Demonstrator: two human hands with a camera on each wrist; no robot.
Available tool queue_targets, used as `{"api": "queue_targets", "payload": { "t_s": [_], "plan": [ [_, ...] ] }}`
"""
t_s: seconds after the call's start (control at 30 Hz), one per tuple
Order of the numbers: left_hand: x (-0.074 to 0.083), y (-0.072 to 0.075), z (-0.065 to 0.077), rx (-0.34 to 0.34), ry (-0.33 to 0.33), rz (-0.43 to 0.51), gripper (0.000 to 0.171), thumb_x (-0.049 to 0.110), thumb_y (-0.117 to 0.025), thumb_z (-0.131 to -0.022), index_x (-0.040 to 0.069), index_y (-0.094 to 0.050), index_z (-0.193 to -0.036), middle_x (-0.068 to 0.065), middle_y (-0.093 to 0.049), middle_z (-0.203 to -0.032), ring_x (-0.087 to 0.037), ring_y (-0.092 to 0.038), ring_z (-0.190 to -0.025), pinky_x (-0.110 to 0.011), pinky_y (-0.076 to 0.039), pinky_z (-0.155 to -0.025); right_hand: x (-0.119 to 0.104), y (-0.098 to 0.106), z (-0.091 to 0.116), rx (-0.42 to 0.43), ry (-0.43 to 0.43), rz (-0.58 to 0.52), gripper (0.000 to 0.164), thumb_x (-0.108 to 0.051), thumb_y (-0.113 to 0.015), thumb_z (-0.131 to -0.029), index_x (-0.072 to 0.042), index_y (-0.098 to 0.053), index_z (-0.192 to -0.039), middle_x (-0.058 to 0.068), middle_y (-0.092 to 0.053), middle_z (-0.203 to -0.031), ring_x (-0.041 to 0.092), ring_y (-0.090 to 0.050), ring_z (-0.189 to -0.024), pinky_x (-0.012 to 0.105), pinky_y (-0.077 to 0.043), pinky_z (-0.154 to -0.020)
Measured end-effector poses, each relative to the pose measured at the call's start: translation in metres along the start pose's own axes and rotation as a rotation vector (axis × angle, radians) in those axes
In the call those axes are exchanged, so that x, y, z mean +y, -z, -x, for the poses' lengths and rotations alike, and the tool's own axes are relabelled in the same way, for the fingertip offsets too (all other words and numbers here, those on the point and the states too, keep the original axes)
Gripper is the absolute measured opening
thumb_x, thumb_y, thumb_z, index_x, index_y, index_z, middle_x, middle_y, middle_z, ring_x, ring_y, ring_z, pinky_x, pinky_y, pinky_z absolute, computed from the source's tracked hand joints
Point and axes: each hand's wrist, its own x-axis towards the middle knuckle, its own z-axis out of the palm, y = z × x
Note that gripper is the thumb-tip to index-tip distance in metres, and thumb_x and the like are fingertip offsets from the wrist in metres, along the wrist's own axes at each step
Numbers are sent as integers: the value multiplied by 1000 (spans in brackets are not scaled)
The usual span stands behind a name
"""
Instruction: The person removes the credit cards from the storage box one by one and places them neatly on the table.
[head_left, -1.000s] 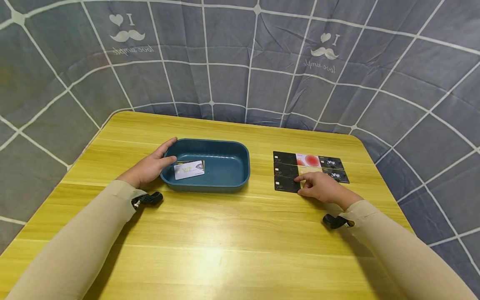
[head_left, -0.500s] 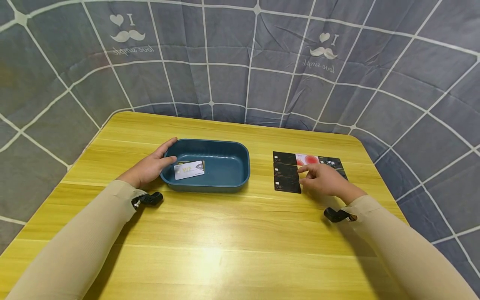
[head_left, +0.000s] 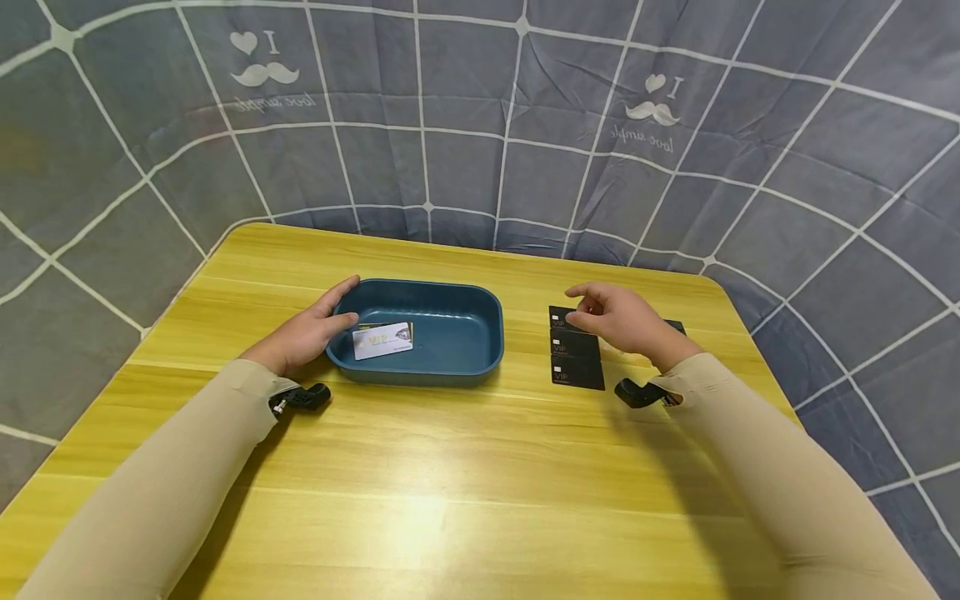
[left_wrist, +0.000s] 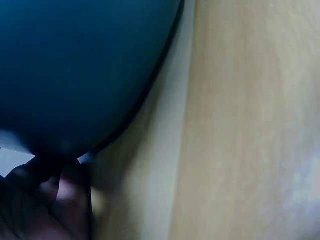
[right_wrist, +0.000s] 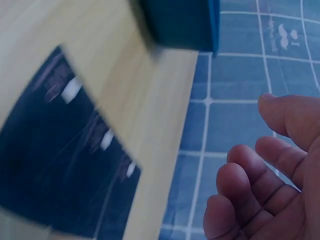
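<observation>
My left hand (head_left: pixel 303 333) grips the left end of a dark teal plastic basin (head_left: pixel 457 342), thumb over the rim inside and fingers along the outside. In the basin a white VIP card (head_left: pixel 383 342) lies over another card, whose gold-edged border peeks out. On the right, my right hand (head_left: pixel 630 321) hovers over rows of cards and holds nothing. The right wrist view shows its fingers (right_wrist: pixel 234 180) loosely bent, with the thumb apart. Three black VIP cards (head_left: pixel 577 373) form the left column of the layout; the hand and wrist hide most of the other cards.
The wooden table (head_left: pixel 420 467) extends in front of the basin and between it and the cards. A grey curtain (head_left: pixel 465 108) with white grid lines hangs behind and around the table. A small black device (head_left: pixel 637 393) sticks out under the right wrist.
My right hand has moved from the right edge of the lower black cards up and back over the far row, and lifted. The left hand has stayed at the basin.
</observation>
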Motion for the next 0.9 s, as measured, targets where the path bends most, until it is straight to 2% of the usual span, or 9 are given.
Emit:
{"api": "queue_targets", "payload": {
  "t_s": [0.6, 0.9],
  "plan": [
    [0, 0, -2, 10, 9, -10, 72, 37, -45, -113, 40, 0, -170, -1, 10, -179, -43, 6, -164, -74, -4, -126, -90, -18, -68, -9, 194, -66, 52, -31, -71, -102, -18, -58, -150, 4, -72, -107, 22, -59, -77, 35, -48, -70],
    [-1, 0, -4, 12, 25, -7, 72, 38, -44, -113, 43, 0, -169, -1, 10, -179, -44, 5, -164, -75, -3, -126, -120, -30, -95, -64, 222, -76, 56, -30, -72, -102, -17, -55, -153, 5, -70, -110, 23, -65, -93, 37, -55, -83]
  ]
}}
